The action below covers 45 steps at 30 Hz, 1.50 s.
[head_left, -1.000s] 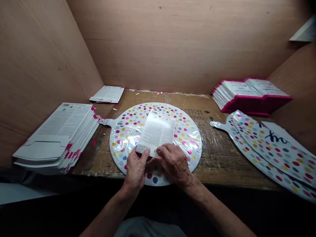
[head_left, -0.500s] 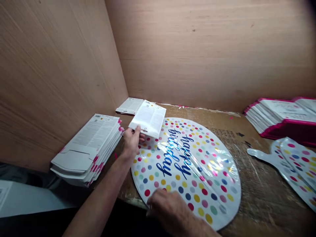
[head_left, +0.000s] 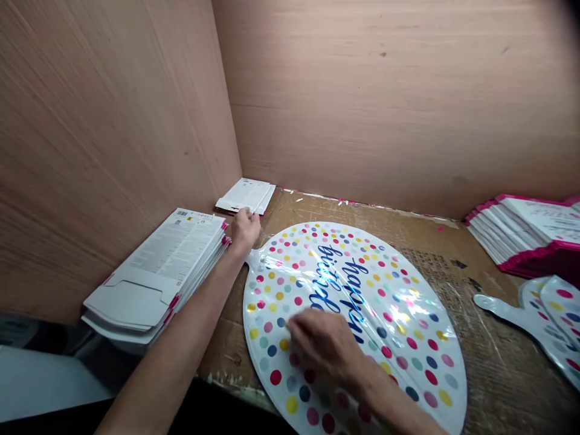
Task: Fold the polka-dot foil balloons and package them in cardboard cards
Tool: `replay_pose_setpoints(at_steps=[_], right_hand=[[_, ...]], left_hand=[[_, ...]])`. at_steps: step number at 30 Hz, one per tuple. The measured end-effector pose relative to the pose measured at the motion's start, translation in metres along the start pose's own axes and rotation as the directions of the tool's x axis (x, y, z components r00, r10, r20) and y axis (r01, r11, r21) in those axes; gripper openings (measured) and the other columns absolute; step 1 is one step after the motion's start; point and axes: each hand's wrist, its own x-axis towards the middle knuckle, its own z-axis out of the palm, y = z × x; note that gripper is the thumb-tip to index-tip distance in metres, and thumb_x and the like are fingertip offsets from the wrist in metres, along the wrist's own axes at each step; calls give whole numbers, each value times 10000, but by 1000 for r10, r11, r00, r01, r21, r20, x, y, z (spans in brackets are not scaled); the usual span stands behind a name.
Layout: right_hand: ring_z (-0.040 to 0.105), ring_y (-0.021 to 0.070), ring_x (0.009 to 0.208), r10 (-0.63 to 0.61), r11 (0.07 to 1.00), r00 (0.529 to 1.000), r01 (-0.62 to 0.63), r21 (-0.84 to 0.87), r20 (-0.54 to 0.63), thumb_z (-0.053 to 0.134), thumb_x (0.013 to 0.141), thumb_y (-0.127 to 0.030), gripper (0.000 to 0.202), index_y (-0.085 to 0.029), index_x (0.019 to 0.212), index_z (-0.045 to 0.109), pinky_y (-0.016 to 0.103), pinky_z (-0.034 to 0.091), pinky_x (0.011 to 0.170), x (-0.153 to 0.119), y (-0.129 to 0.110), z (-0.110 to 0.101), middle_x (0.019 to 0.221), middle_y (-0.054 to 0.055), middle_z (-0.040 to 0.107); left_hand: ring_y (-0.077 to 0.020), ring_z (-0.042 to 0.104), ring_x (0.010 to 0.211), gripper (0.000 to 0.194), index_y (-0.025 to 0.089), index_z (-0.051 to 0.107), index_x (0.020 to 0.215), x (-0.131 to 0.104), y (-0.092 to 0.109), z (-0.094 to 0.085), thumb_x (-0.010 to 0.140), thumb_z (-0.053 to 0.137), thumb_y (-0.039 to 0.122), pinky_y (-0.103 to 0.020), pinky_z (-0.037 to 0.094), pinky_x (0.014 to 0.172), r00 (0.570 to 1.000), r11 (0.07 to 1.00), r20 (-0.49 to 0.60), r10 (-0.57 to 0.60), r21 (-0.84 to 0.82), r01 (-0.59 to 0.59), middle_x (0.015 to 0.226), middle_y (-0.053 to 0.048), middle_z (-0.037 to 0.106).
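While left hand [head_left: 247,228] touched flat white card packets [head_left: 248,193] at eleven o'clock, right hand [head_left: 324,341] risked creasing round, dotted white foil balloon [head_left: 376,302] by dragging; both grips unclear.

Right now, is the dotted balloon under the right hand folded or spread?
Spread flat: the dotted balloon shows a wide rounded outline on the cardboard, blue lettering facing up. Its near edge runs out of frame.
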Motion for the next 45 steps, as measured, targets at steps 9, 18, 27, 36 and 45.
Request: replay_pose_setpoints(at_steps=[9, 18, 27, 36, 45], right_hand=[[686, 248, 844, 194, 936, 977, -157, -316, 88, 527, 912, -159, 184, -84, 908, 694, 308, 512, 650, 157, -62, 9, 921, 194, 713], [693, 246, 877, 251, 944, 966, -230, -237, 63, 633, 835, -134, 129, -106, 935, 710, 338, 541, 733, 161, -77, 13, 926, 159, 728], [662, 171, 792, 398, 914, 917, -396, 82, -7, 543, 886, -250, 234, -145, 795, 732, 217, 451, 658, 131, -24, 8, 794, 77, 728], [649, 118, 696, 393, 861, 920, -369, 349, 4, 511, 876, -260, 273, -173, 722, 719, 177, 425, 621, 129, -7, 21, 693, 20, 721], [644, 155, 729, 392, 845, 920, -349, 406, -25, 556, 802, -184, 190, -170, 671, 693, 203, 425, 640, 133, -7, 22, 638, 29, 692]], left_hand=[[-350, 690, 884, 437, 170, 678, 932, -153, -60, -68, 922, 387, 495, -380, 474, 679, 949, 685, 314, -14, 695, -219, 920, -146, 723], [-317, 693, 841, 363, 204, 720, 815, -155, -49, -80, 870, 458, 449, -314, 377, 600, 911, 790, 412, -24, 566, -236, 831, -143, 740], [-232, 683, 855, 316, 222, 748, 953, -105, -34, -59, 873, 449, 284, -270, 384, 635, 938, 871, 315, 143, 410, -271, 929, -81, 755], [-271, 686, 838, 349, 201, 738, 1047, -83, -44, -42, 840, 491, 333, -281, 423, 633, 934, 838, 327, 146, 460, -293, 883, -114, 750], [-132, 532, 448, 201, 154, 643, 648, -71, -53, -3, 749, 540, 294, -216, 403, 474, 974, 994, 201, -106, 62, 95, 484, -2, 563]])
